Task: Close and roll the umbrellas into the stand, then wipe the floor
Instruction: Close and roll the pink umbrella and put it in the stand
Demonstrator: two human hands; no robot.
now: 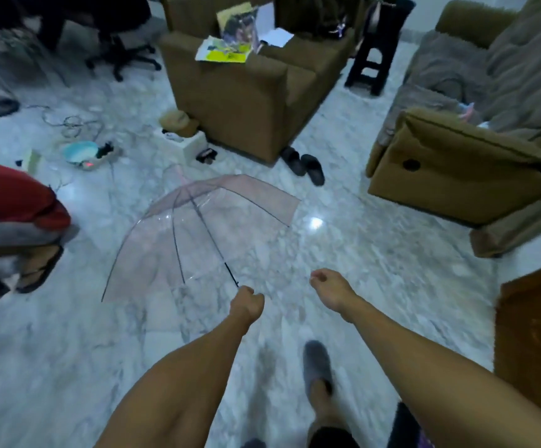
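Note:
A clear, pink-tinted umbrella (pixel 198 227) lies open on its side on the marble floor (pixel 376 286) in the middle of the view, its dark shaft slanting down toward me. My left hand (pixel 248 303) grips the handle end of that shaft, fingers curled round it. My right hand (pixel 330 287) hovers to the right of it over the floor, fingers loosely curled and holding nothing. No umbrella stand shows.
A brown armchair (pixel 246 92) with papers stands behind the umbrella, dark slippers (pixel 304 164) at its foot. A brown sofa (pixel 473 163) is at right. A person in red (pixel 13 202) sits at left. Bowls and cables litter the floor at upper left.

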